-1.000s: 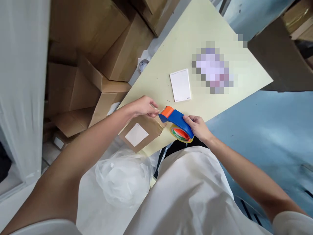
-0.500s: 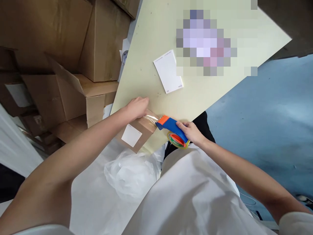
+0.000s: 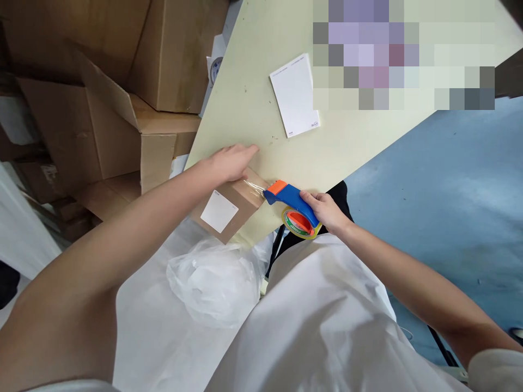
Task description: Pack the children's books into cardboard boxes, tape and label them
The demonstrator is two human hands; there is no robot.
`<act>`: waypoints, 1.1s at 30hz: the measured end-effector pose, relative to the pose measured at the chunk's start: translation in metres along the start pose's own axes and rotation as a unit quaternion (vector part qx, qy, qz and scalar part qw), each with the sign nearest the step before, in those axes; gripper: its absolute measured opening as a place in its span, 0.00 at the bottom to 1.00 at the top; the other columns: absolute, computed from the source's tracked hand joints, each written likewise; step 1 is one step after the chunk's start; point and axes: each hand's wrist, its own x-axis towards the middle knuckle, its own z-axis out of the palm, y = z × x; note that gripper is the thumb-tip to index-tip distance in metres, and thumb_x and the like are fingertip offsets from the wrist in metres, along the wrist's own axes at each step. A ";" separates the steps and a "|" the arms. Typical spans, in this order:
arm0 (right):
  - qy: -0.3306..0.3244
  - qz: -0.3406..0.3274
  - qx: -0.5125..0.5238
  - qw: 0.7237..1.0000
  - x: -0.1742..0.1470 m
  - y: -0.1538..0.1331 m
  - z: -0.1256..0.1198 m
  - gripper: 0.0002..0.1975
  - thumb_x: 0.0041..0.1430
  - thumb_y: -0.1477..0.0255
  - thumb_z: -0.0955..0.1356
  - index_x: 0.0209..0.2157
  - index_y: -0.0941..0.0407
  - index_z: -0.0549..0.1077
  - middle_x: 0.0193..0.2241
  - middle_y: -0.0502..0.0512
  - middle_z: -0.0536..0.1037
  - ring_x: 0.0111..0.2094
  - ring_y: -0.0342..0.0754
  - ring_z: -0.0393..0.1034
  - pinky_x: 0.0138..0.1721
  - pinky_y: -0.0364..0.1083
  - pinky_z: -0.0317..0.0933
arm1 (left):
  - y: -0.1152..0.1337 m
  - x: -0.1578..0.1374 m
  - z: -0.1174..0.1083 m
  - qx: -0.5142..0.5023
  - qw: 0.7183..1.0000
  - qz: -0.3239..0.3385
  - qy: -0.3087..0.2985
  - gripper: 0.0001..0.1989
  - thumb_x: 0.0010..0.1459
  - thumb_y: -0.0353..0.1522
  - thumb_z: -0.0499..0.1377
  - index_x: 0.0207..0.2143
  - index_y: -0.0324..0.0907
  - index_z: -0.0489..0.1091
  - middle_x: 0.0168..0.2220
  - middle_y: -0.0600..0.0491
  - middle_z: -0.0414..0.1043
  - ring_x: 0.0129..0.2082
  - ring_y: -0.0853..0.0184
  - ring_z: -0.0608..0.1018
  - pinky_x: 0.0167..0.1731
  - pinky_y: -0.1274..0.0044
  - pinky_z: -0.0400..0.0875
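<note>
A small brown cardboard box (image 3: 237, 213) with a white label (image 3: 219, 211) stands at the near left edge of the table. My left hand (image 3: 233, 161) rests over its far top edge, a finger stretched out and the thumb apart, touching the box near the tape; some fingertips are hidden. My right hand (image 3: 327, 209) is closed around the handle of a blue and orange tape dispenser (image 3: 293, 200), to the right of the box. Clear tape (image 3: 254, 188) runs along the box top to the dispenser's orange head. The tape roll (image 3: 300, 224) hangs beneath the handle.
A stack of white sheets or cards (image 3: 295, 97) lies on the pale table (image 3: 245, 117). Large cardboard boxes (image 3: 161, 122) are piled to the left. A translucent plastic bag (image 3: 216, 283) sits below the table edge. Another tape roll (image 3: 216, 69) is beyond the table's left side.
My left hand has gone from a curled fist to a stretched finger over the box. The dispenser is still near the box's right end. The whole view has shifted slightly.
</note>
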 end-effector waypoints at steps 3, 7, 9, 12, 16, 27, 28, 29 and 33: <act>0.001 0.003 -0.017 1.000 0.002 0.003 0.002 0.24 0.52 0.49 0.66 0.24 0.58 0.75 0.19 0.52 0.75 0.21 0.44 0.66 0.22 0.43 0.60 | 0.012 -0.010 -0.001 0.022 1.000 -0.015 0.004 0.30 0.54 0.39 0.61 0.58 0.45 0.58 0.45 0.44 0.71 0.50 0.47 0.71 0.48 0.63 0.60; -0.005 0.012 -0.015 1.000 0.002 0.008 0.005 0.23 0.52 0.50 0.66 0.23 0.58 0.75 0.19 0.51 0.75 0.20 0.43 0.66 0.21 0.42 0.60 | 0.008 -0.028 0.006 0.037 0.998 0.019 0.051 0.26 0.58 0.42 0.57 0.57 0.44 0.61 0.49 0.43 0.70 0.56 0.48 0.66 0.54 0.60 0.52; -0.007 0.012 -0.004 1.000 0.002 0.011 0.006 0.23 0.52 0.50 0.67 0.24 0.57 0.74 0.19 0.51 0.75 0.20 0.44 0.67 0.22 0.42 0.60 | 0.001 -0.038 0.016 0.042 0.993 0.096 0.052 0.26 0.59 0.44 0.54 0.57 0.46 0.61 0.55 0.45 0.66 0.60 0.50 0.62 0.56 0.61 0.49; -0.013 0.008 0.012 1.000 0.003 0.012 0.005 0.23 0.51 0.49 0.67 0.24 0.57 0.74 0.20 0.51 0.76 0.22 0.45 0.68 0.23 0.42 0.62 | -0.011 -0.049 0.038 0.032 0.975 0.218 0.008 0.34 0.52 0.49 0.58 0.59 0.48 0.60 0.62 0.47 0.59 0.63 0.53 0.57 0.59 0.65 0.45; -0.051 0.006 0.021 0.998 0.000 0.016 0.000 0.23 0.51 0.49 0.67 0.27 0.57 0.75 0.22 0.51 0.77 0.23 0.44 0.68 0.24 0.42 0.62 | -0.020 -0.051 0.063 0.010 0.974 0.226 -0.022 0.39 0.47 0.48 0.62 0.60 0.48 0.60 0.62 0.46 0.59 0.63 0.57 0.60 0.60 0.69 0.46; -0.100 0.056 0.087 0.990 0.009 0.023 0.034 0.20 0.58 0.53 0.63 0.36 0.54 0.76 0.35 0.54 0.81 0.37 0.50 0.75 0.41 0.48 0.69 | -0.042 -0.064 0.082 -0.145 0.979 0.114 0.085 0.38 0.44 0.49 0.63 0.57 0.47 0.64 0.59 0.48 0.64 0.59 0.56 0.65 0.59 0.68 0.55; -0.101 0.053 0.088 0.990 0.016 0.013 0.039 0.20 0.59 0.54 0.62 0.38 0.54 0.75 0.37 0.54 0.80 0.39 0.50 0.75 0.43 0.49 0.69 | -0.046 -0.066 0.084 -0.170 0.977 0.081 0.100 0.38 0.44 0.49 0.63 0.57 0.47 0.64 0.59 0.49 0.65 0.58 0.56 0.67 0.57 0.69 0.57; -0.102 0.052 0.082 0.990 0.024 -0.001 0.044 0.20 0.60 0.55 0.61 0.39 0.55 0.74 0.39 0.55 0.80 0.41 0.51 0.75 0.44 0.49 0.69 | -0.051 -0.066 0.084 -0.199 0.972 0.043 0.115 0.38 0.44 0.49 0.62 0.57 0.47 0.64 0.58 0.49 0.66 0.57 0.56 0.68 0.56 0.69 0.60; -0.095 0.040 0.024 0.994 0.067 -0.078 0.060 0.21 0.62 0.56 0.58 0.37 0.57 0.73 0.37 0.58 0.80 0.40 0.52 0.75 0.42 0.50 0.69 | -0.066 -0.063 0.083 -0.313 0.926 -0.090 0.190 0.34 0.50 0.50 0.59 0.57 0.45 0.64 0.53 0.49 0.71 0.52 0.58 0.72 0.51 0.71 0.65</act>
